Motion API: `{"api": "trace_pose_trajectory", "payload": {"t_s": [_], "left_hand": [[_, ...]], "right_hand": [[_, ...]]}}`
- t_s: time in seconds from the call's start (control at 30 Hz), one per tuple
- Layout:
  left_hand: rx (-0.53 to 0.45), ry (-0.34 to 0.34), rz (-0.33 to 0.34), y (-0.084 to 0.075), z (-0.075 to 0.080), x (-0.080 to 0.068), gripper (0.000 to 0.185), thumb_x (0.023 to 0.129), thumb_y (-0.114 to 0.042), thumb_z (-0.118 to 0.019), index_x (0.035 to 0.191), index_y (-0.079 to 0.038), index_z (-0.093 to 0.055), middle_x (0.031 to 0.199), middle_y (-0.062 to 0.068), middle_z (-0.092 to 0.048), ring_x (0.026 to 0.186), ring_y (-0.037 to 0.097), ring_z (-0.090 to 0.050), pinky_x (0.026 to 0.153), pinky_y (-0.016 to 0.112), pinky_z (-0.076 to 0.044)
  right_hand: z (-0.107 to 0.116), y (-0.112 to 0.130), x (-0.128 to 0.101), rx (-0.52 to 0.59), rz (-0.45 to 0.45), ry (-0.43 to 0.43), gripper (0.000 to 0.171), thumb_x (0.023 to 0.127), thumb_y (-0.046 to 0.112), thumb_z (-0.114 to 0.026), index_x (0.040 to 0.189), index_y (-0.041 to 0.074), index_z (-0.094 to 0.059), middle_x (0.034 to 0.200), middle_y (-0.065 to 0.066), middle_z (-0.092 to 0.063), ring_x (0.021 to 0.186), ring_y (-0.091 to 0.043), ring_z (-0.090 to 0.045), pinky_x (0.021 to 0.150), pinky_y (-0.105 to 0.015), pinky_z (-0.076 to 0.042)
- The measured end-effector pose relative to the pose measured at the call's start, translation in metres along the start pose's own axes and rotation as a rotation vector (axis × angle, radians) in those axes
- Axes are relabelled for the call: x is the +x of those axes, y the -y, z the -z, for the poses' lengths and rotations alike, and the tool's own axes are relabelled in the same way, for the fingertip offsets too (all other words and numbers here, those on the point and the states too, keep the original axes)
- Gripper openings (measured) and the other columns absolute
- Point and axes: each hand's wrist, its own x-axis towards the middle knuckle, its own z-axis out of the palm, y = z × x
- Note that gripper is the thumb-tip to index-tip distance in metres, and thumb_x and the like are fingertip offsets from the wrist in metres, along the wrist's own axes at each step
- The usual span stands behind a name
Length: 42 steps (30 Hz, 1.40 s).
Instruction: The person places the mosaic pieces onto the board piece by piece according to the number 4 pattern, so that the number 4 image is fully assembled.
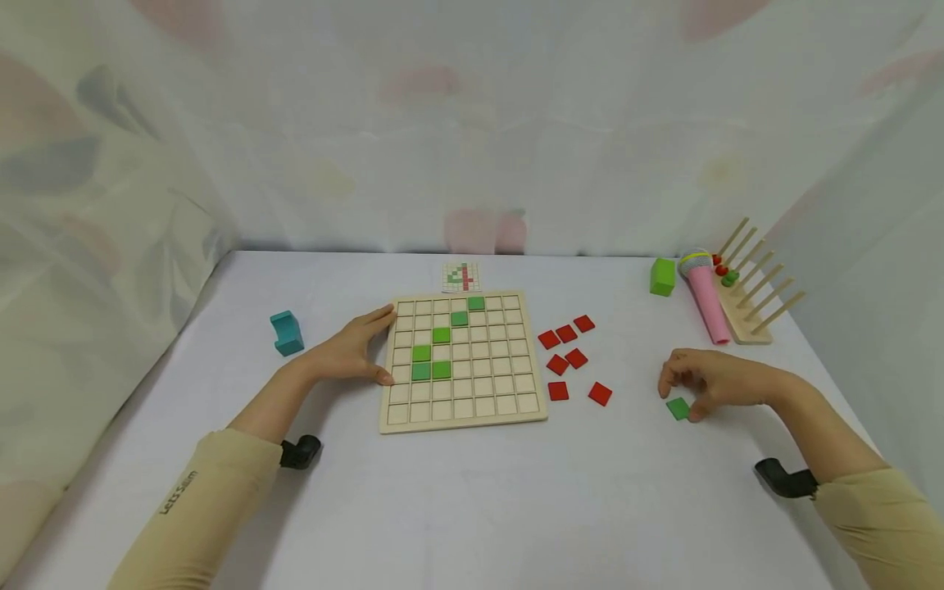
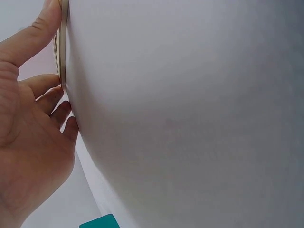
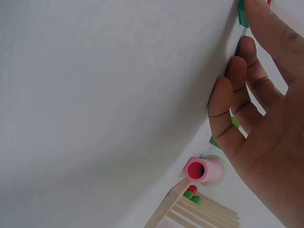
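Note:
A wooden grid board (image 1: 463,424) lies at the middle of the table, several green tiles (image 1: 441,335) set in its squares in a roughly diagonal run. My left hand (image 1: 352,348) rests against the board's left edge, thumb and forefinger spread along it, as the left wrist view also shows. To the far right, my right hand (image 1: 726,381) pinches a single green tile (image 1: 678,408) low at the table, thumb and forefinger at its opposite edges. In the right wrist view that tile (image 3: 242,14) shows beside the thumb, partly hidden.
Several red tiles (image 1: 558,391) lie loose right of the board. A small pattern card (image 1: 460,277) is behind it. A teal block (image 1: 287,333) sits at left. Back right are a green block (image 1: 662,277), pink toy microphone (image 1: 709,303) and pegged wooden stand (image 1: 745,324).

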Motion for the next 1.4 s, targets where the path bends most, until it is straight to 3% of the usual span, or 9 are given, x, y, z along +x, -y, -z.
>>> {"api": "trace_pose_trajectory", "payload": {"t_s": [0.17,0.33,0.53,0.77,1.13,1.4], "left_hand": [[0.009,0.002,0.004,0.001,0.000,0.000,0.118,0.069,-0.035,-0.089,0.156,0.004,-0.018,0.166,0.022,-0.010,0.152,0.049,-0.011,0.122,0.064,-0.017],[0.010,0.001,0.005,0.002,0.000,0.001,0.119,0.068,-0.036,-0.089,0.156,0.003,-0.018,0.167,0.022,-0.010,0.152,0.048,-0.012,0.122,0.063,-0.017],[0.009,-0.006,0.002,0.005,-0.001,0.001,0.119,0.068,-0.037,-0.089,0.156,0.003,-0.019,0.167,0.022,-0.010,0.152,0.048,-0.012,0.122,0.063,-0.017],[-0.010,-0.007,-0.014,0.005,-0.003,0.001,0.118,0.069,-0.038,-0.088,0.156,0.003,-0.019,0.167,0.022,-0.010,0.152,0.048,-0.011,0.122,0.063,-0.015],[-0.024,0.000,-0.013,0.004,-0.001,0.001,0.119,0.069,-0.036,-0.089,0.157,0.002,-0.017,0.167,0.020,-0.009,0.153,0.046,-0.010,0.123,0.062,-0.016],[-0.023,0.005,-0.014,0.004,0.000,-0.001,0.118,0.070,-0.034,-0.089,0.156,0.002,-0.018,0.167,0.020,-0.008,0.154,0.045,-0.009,0.123,0.061,-0.016]], "right_hand": [[0.000,0.002,0.005,-0.028,-0.044,-0.036,0.027,0.078,0.017,-0.081,0.099,0.022,-0.066,0.096,0.000,-0.054,0.086,-0.013,-0.050,0.071,-0.019,-0.045],[-0.001,0.010,0.013,-0.057,-0.078,-0.056,0.025,0.076,0.017,-0.082,0.094,0.017,-0.065,0.092,0.001,-0.056,0.084,-0.012,-0.050,0.069,-0.019,-0.045],[-0.001,0.015,0.022,-0.086,-0.080,-0.070,0.027,0.073,0.016,-0.084,0.087,0.014,-0.061,0.084,0.002,-0.058,0.079,-0.008,-0.051,0.067,-0.019,-0.045],[0.001,0.020,0.030,-0.064,-0.052,-0.090,0.019,0.079,0.012,-0.078,0.078,0.014,-0.060,0.079,0.005,-0.060,0.076,-0.003,-0.053,0.069,-0.019,-0.046],[0.008,0.045,0.058,-0.023,-0.080,-0.109,0.010,0.084,0.012,-0.075,0.092,0.013,-0.069,0.079,0.001,-0.067,0.076,-0.007,-0.059,0.071,-0.020,-0.050],[0.006,0.070,0.085,0.015,-0.035,-0.146,0.011,0.086,0.010,-0.073,0.097,0.010,-0.071,0.084,-0.003,-0.068,0.080,-0.014,-0.060,0.072,-0.021,-0.052]]}}
